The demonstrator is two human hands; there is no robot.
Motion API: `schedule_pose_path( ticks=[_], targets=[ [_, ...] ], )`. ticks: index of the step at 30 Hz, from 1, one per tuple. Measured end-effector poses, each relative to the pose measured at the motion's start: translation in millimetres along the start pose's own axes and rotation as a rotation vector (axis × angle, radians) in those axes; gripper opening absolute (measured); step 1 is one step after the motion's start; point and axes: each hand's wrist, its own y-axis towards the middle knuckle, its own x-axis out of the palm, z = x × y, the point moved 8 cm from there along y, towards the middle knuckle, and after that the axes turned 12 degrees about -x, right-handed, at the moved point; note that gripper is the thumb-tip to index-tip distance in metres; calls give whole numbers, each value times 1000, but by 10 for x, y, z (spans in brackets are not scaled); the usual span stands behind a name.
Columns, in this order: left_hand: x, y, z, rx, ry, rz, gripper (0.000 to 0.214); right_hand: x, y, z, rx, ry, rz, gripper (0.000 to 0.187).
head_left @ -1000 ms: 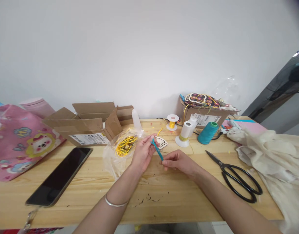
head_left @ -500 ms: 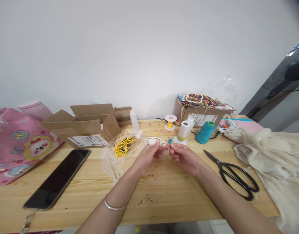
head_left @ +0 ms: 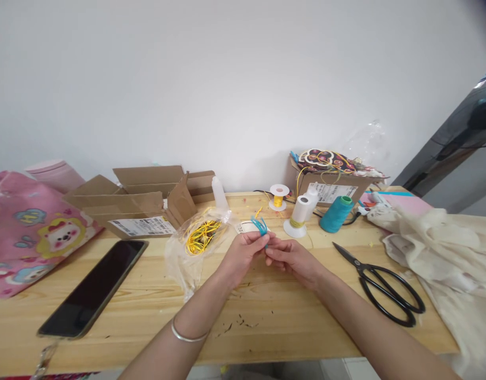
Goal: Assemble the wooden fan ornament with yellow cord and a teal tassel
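Teal thread bundle [head_left: 259, 226], loose ends pointing away
Left hand [head_left: 245, 254], nearer, pinches it; right hand [head_left: 293, 259] bunches just below, grip unclear.

The thread bundle [head_left: 259, 226] is turquoise-blue, close to the teal of the thread cone [head_left: 335, 217] at right, which is topped in green. Bright yellow cord [head_left: 203, 236] sits left of centre — yellow also winds the far white spool [head_left: 279, 197]. The worktop [head_left: 148, 303] is pale, honey-grained wood; scissors [head_left: 389, 288] black, right-hand cloth [head_left: 432, 245] cream, left bag [head_left: 29, 240] pink with a yellow-maned cartoon animal.
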Motion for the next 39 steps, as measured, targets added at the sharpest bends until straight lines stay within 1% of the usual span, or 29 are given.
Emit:
schedule_pose_path(
  ticks=[3,6,8,13,16,21,23,27,29,30,31,32,35,36,37,39],
  targets=[
    [-25,-8,16,-6,-20,22,23,24,3,11,-12,-106,-57,27],
    [-89,-12,41,0,-63,75,17,46,-5,8,-12,-192,-106,29],
    [-128,-12,56,7,-94,99,14,61,-15,-1,-8,-216,-128,29],
    [-160,3,64,-1,-160,86,12,95,-33,-21,-9,-246,-166,28],
    [-183,3,72,4,-205,101,11,109,-40,-18,-3,-248,-180,26],
    [-236,20,51,-7,-270,135,11,88,-58,10,60,-139,-135,22],
    [-311,39,39,-3,-321,180,9,77,-65,6,76,-64,-113,19],
    [-519,57,25,4,-435,311,7,57,-87,-10,131,98,-92,16],
    [-582,40,27,4,-433,360,7,18,-82,-47,129,187,-53,15],
    [-580,31,34,4,-389,362,10,-15,-73,-73,113,234,-18,15],
    [-544,28,38,-5,-308,339,14,-53,-61,-101,91,280,24,15],
    [-475,31,29,-29,-195,290,20,-94,-49,-125,66,319,68,15],
    [-138,44,-110,-146,166,32,35,-187,-21,-161,4,355,164,16],
    [-37,37,-162,-169,226,-47,37,-197,-15,-160,-6,337,173,17],
    [35,31,-197,-176,248,-96,41,-201,-10,-153,-8,307,175,18],
    [121,24,-237,-182,221,-147,48,-206,-8,-135,-4,213,174,20]
  ],
)
